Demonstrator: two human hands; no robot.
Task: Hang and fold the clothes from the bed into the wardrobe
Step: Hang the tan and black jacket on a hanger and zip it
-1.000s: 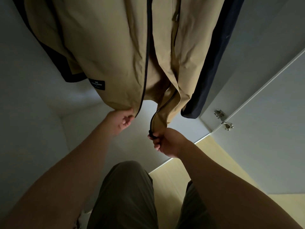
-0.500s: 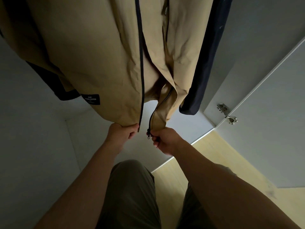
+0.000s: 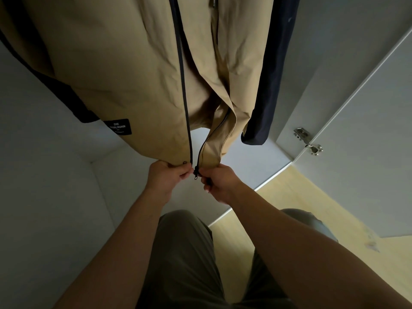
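A tan jacket (image 3: 124,70) with a dark zip and a black label hangs inside the white wardrobe (image 3: 44,197), filling the top of the view. My left hand (image 3: 166,176) pinches the hem of its left front panel beside the zip. My right hand (image 3: 219,182) grips the hem of the right front panel, with the black zip slider (image 3: 196,172) hanging between the two hands. The two panel ends are almost touching. The hanger and rail are out of sight above.
A dark navy garment (image 3: 270,90) hangs behind the jacket on the right. The open wardrobe door (image 3: 367,152) with metal hinges (image 3: 308,141) stands at right. Light wooden floor (image 3: 289,219) and my legs are below.
My two hands have drawn together, bringing the jacket's two front hems and the zip ends close. The view has tilted so the jacket sits higher and nearer.
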